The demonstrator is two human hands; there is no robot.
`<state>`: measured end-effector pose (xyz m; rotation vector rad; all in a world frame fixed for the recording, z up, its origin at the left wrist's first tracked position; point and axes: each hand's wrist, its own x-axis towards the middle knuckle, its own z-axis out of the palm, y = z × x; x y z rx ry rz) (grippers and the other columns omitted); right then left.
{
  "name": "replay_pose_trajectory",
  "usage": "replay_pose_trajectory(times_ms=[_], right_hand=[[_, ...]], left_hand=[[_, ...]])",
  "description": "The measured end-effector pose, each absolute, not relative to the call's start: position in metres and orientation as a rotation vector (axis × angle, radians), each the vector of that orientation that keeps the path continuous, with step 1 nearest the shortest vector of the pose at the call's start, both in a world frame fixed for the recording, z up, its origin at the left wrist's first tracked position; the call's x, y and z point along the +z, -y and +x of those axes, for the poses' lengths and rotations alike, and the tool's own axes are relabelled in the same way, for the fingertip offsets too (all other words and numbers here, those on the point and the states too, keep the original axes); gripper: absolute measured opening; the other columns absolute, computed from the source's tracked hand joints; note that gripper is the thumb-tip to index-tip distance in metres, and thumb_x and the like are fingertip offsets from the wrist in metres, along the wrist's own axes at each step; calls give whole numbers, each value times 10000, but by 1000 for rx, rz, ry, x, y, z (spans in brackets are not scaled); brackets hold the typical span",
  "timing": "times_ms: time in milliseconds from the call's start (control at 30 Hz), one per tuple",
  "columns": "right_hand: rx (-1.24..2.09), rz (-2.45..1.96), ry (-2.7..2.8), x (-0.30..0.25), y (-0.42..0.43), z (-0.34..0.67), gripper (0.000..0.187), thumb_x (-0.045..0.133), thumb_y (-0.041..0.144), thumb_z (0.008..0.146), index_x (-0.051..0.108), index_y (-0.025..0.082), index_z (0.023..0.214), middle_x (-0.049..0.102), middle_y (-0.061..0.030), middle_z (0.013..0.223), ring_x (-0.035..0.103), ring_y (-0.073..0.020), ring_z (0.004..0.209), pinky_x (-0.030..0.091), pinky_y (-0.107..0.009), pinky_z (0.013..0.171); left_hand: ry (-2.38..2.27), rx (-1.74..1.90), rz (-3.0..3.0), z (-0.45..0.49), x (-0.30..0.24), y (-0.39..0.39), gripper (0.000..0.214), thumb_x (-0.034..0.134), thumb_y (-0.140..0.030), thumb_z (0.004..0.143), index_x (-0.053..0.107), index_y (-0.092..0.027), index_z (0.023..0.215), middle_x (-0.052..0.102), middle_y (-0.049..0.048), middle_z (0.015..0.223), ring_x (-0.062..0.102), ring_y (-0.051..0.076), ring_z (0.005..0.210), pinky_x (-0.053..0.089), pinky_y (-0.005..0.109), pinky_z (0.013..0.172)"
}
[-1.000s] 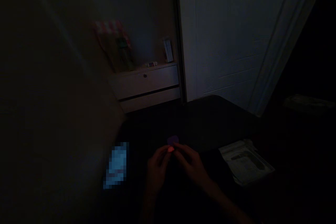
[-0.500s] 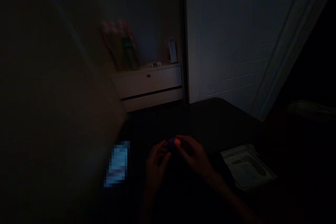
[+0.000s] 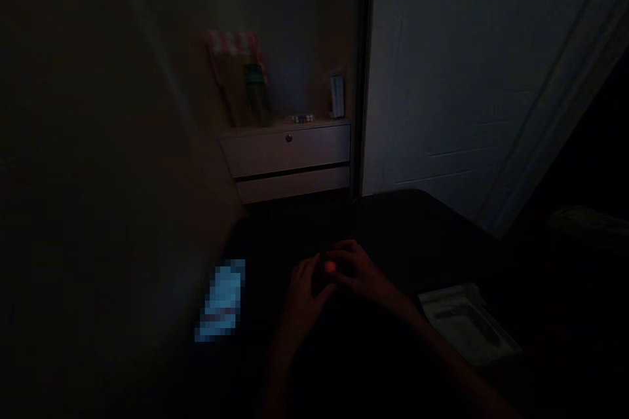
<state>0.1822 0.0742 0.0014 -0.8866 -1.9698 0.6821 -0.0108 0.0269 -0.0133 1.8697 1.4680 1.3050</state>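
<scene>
In very dim light, a small dark object with a glowing red light (image 3: 330, 267) is between my two hands, above the black tabletop (image 3: 393, 222). My left hand (image 3: 303, 289) curls around its left side, thumb stretched toward the right hand. From the right, my right hand (image 3: 362, 275) closes on it with bent fingers, thumb low beside the light. Its exact kind is too dark to make out, and the fingers hide part of it. A bright pixelated blue patch (image 3: 223, 301) lies left of my left hand.
A pale tray-like packet (image 3: 462, 317) lies at the right edge of the tabletop. Beyond stands a drawer unit (image 3: 295, 154) bearing a green-capped bottle (image 3: 256, 95), a checked red-and-white item (image 3: 233, 42), a small row of cells or beads (image 3: 303, 118) and upright books (image 3: 337, 97).
My hands have come closer together around the glowing object, and the left wraps it more. The red light now faces more toward me. The view has shifted slightly left.
</scene>
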Motion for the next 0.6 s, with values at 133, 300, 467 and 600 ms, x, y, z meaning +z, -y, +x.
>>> replay_pose_trajectory(times_ms=[133, 300, 467, 600], right_hand=[[733, -898, 1918, -3, -71, 180, 325, 714, 435, 953, 748, 256, 1222, 591, -105, 1285, 602, -264, 1218, 496, -445, 1076], [724, -909, 1859, -4, -68, 179, 305, 687, 479, 967, 768, 243, 1143, 601, -94, 1230, 624, -250, 1176, 501, -418, 1058], [740, -901, 1862, -6, -70, 178, 303, 690, 472, 965, 766, 248, 1153, 597, -89, 1213, 620, -248, 1174, 504, -419, 1053], [749, -889, 1844, -4, -67, 180, 328, 702, 450, 954, 746, 249, 1209, 585, -92, 1228, 614, -249, 1166, 509, -414, 1045]], left_hand=[[-1479, 1273, 1872, -11, -11, -26, 526, 767, -344, 848, 653, -244, 1352, 662, 131, 1355, 612, 314, 1272, 499, 499, 1064], [-1488, 1244, 1861, -9, -6, -26, 502, 724, -323, 879, 644, -242, 1367, 658, 133, 1369, 610, 311, 1279, 515, 478, 1038], [-1494, 1239, 1867, -8, -6, -27, 527, 734, -307, 870, 634, -239, 1383, 669, 133, 1345, 612, 311, 1268, 501, 489, 1055], [-1477, 1255, 1852, -9, -6, -27, 550, 763, -298, 847, 634, -227, 1377, 670, 139, 1326, 632, 306, 1228, 517, 485, 1034]])
